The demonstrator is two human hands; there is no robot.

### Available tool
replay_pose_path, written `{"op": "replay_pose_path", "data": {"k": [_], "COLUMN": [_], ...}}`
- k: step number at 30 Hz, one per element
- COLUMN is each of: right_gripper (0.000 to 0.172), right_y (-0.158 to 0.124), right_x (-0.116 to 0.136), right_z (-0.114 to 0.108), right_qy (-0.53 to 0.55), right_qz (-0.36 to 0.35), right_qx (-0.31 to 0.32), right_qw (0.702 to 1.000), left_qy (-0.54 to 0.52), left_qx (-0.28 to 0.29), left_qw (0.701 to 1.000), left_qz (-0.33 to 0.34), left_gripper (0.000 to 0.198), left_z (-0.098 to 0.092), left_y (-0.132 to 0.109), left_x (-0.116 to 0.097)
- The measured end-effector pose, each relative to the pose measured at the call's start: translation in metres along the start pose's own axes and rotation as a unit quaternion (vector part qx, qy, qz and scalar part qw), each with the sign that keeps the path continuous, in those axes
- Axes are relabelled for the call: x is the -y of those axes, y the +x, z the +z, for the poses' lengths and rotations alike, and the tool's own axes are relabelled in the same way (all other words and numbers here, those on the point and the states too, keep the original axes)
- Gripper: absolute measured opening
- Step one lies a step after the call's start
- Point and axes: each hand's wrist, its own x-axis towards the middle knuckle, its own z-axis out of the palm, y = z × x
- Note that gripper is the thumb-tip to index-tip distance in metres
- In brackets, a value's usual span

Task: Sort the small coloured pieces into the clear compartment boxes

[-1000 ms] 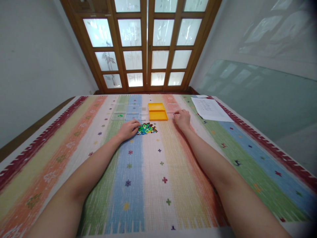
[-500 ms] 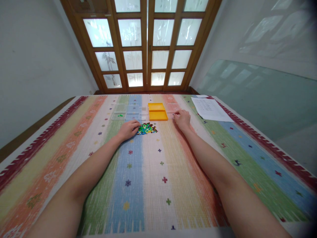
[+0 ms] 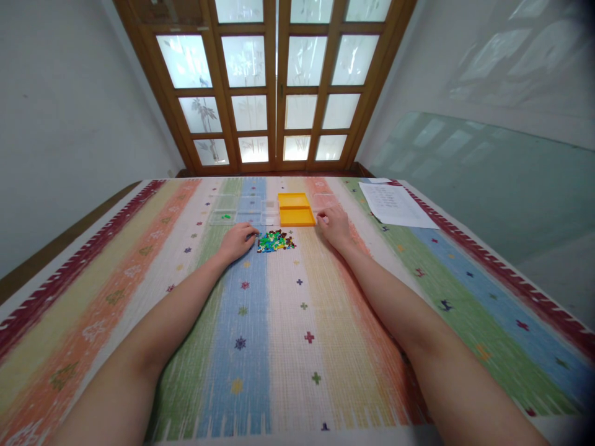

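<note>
A small heap of mixed beads or tiny bricks (image 3: 276,241), green, blue, yellow, white and dark red, lies on the striped tablecloth. My left hand (image 3: 237,242) rests at the left edge of this heap, its fingers drawn together; anything between them is too small to make out. Right of the open orange box (image 3: 297,217) is my right hand (image 3: 334,227), fingers curled and closed; their contents are hidden. Behind my left hand stands a clear plastic box (image 3: 216,218) with a few bright green pieces (image 3: 225,217) in it.
More clear box parts (image 3: 269,214) stand left of the orange box, and a clear lid or tray (image 3: 326,199) lies partly behind my right hand. A printed sheet of paper (image 3: 395,205) lies at the back right. Wooden glazed doors (image 3: 277,93) rise beyond the table.
My right hand has moved left, closer to the orange box. My left hand has drawn back slightly left from the heap, uncovering more of its left edge.
</note>
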Motion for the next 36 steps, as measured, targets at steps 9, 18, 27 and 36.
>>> {"op": "replay_pose_path", "data": {"k": [9, 18, 27, 36], "right_gripper": [0.018, 0.016, 0.016, 0.017], "right_y": [-0.009, -0.018, -0.02, -0.021], "right_x": [0.037, 0.072, 0.069, 0.067], "right_z": [0.003, 0.007, 0.008, 0.006], "right_qy": [0.049, 0.045, 0.033, 0.027], "right_qz": [-0.097, -0.189, -0.197, -0.211], "right_qx": [0.101, 0.14, 0.149, 0.151], "right_qw": [0.989, 0.971, 0.968, 0.965], "left_qy": [-0.008, 0.002, 0.001, -0.039], "left_qx": [0.02, 0.023, 0.029, 0.046], "left_qw": [1.0, 1.0, 0.997, 0.996], "left_qz": [0.019, 0.02, 0.065, 0.069], "left_gripper": [0.022, 0.023, 0.024, 0.027], "left_z": [0.001, -0.001, 0.001, -0.003], "left_y": [0.0, 0.001, 0.002, 0.0], "left_x": [0.002, -0.004, -0.024, -0.006]}}
